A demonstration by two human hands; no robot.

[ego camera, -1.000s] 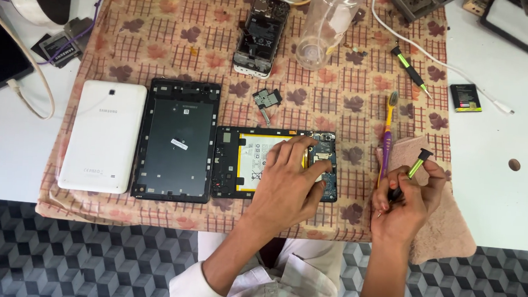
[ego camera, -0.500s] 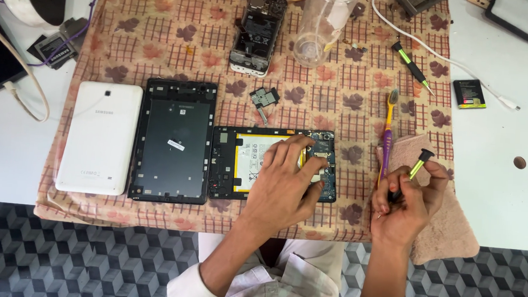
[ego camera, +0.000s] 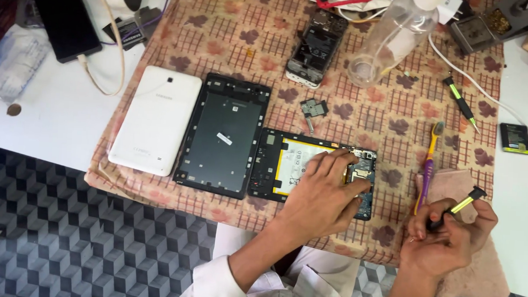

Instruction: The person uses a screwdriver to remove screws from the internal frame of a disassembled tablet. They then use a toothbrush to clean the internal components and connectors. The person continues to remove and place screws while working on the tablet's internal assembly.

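The left hand [ego camera: 325,191] lies flat, fingers spread, on one opened tablet [ego camera: 302,168] at lower centre. The right hand [ego camera: 446,233], lower right, pinches one yellow-handled screwdriver [ego camera: 456,207]. Two more tablet shells lie left: black frame [ego camera: 224,134], white cover [ego camera: 156,119].

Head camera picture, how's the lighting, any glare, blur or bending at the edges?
Head view: soft, even daylight with faint shadows under the left hand and right hand; mild glare on the white table and the clear plastic bottle; the opened tablet and the screwdriver look reasonably sharp; slight wide-angle bending tilts the table edges; the patterned floor is a bit softer.
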